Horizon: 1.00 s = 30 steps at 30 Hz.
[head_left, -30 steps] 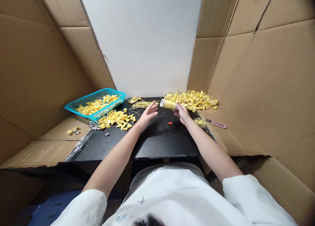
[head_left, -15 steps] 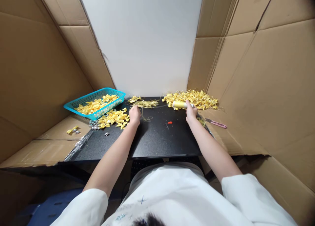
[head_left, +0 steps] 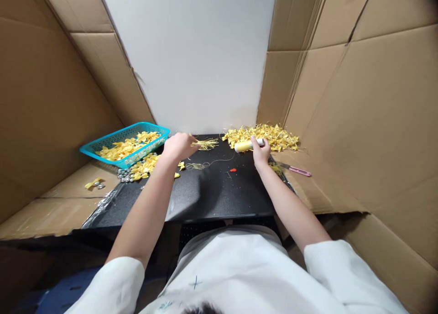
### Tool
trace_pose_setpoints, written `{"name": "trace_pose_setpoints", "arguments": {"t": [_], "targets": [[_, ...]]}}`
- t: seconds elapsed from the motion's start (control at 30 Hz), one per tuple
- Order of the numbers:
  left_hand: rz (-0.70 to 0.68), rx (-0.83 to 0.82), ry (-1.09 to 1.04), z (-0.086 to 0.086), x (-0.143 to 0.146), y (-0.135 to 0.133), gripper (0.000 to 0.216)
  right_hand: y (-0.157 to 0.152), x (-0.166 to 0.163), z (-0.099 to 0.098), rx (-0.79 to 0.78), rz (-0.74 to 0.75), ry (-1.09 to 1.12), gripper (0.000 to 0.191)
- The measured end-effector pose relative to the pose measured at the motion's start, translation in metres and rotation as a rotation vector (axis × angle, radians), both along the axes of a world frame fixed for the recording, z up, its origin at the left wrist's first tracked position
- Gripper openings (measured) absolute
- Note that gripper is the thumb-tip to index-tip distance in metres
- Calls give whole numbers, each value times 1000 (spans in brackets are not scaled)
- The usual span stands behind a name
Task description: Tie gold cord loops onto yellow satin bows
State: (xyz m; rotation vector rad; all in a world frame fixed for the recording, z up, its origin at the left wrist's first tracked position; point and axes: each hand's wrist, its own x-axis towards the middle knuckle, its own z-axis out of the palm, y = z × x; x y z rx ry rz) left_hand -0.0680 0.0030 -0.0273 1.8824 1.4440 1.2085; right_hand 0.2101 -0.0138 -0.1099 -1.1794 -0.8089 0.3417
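Observation:
My right hand (head_left: 260, 152) is closed on a spool of yellow thread (head_left: 245, 145) that lies on its side on the black table (head_left: 212, 191), right by a heap of yellow-gold pieces (head_left: 263, 136). My left hand (head_left: 178, 146) is raised above the table's far left part, its fingers pinched on something thin beside a bundle of gold strands (head_left: 205, 143). A loose yellow thread (head_left: 214, 161) runs across the table between the two hands.
A teal basket (head_left: 102, 148) of yellow bows stands at the far left, with more yellow bows (head_left: 145, 165) and small metal clips (head_left: 123, 176) in front of it. A pink cutter (head_left: 296, 169) lies at the right. Cardboard walls enclose both sides.
The right hand brought the spool down from the air and laid it by the gold heap. The left hand went down to the table, then rose toward the gold strands and closed into a pinch.

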Motion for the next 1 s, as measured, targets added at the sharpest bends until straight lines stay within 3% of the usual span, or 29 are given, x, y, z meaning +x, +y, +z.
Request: {"name": "trace_pose_setpoints", "arguments": {"t": [0.07, 0.17, 0.23, 0.33, 0.43, 0.5, 0.6, 0.73, 0.83, 1.0], "targets": [[-130, 42, -29, 15, 9, 1, 25, -2, -4, 8, 36, 92, -78, 35], [-366, -35, -67, 21, 35, 5, 42, 0, -17, 30, 49, 297, -211, 34], [-476, -146, -73, 19, 53, 10, 42, 5, -29, 49, 44, 428, -283, 32], [-633, -256, -58, 12, 71, 17, 25, 12, -43, 76, 32, 575, -325, 31], [-633, -218, -131, 4, 73, 23, 27, 9, -27, 89, -16, 623, -386, 29], [-572, -185, -202, -2, 67, 26, 35, -5, 9, 83, -80, 581, -484, 40], [-465, -165, -230, -11, 56, 30, 43, -41, 87, 56, -216, 394, -745, 32], [-398, -132, -184, -16, 45, 29, 46, -91, 177, 15, -683, 148, -1029, 33], [-413, -106, -96, -15, 44, 25, 51, -114, 199, -1, -791, 139, -1243, 34], [-423, -108, -38, -15, 46, 22, 58, -117, 188, -10, -750, 137, -1456, 34]]}}
